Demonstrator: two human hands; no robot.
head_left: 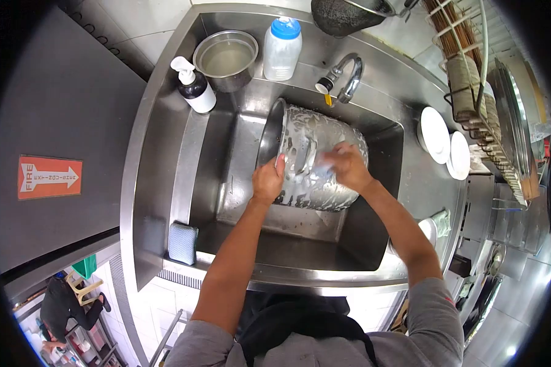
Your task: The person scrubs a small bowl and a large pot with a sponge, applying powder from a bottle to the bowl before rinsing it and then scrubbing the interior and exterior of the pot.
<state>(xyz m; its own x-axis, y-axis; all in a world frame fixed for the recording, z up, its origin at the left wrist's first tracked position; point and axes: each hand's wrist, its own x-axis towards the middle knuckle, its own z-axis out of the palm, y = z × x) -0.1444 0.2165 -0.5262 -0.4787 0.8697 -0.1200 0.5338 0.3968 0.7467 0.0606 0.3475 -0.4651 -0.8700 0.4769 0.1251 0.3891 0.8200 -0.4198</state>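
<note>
A large metal stockpot [324, 131] lies on its side in the sink [232, 202], its mouth facing left and its outer wall streaked with white suds. My left hand [268, 180] is closed on the pot's rim, thumb on the outside. A side handle [306, 153] sticks up between my two hands. My right hand [347, 166] presses against the soapy wall, fingers curled round something pale, which is blurred and mostly hidden. Above the pot, the curved faucet [352, 76] has a yellow piece at its outlet.
Behind the sink stand a dark pump bottle [196, 88], a metal pot of cloudy liquid [226, 58] and a blue-lidded jar [283, 49]. White bowls [434, 134] sit at right, below a wire rack [471, 92]. A sponge [182, 243] rests front left. Another person [61, 306] is at lower left.
</note>
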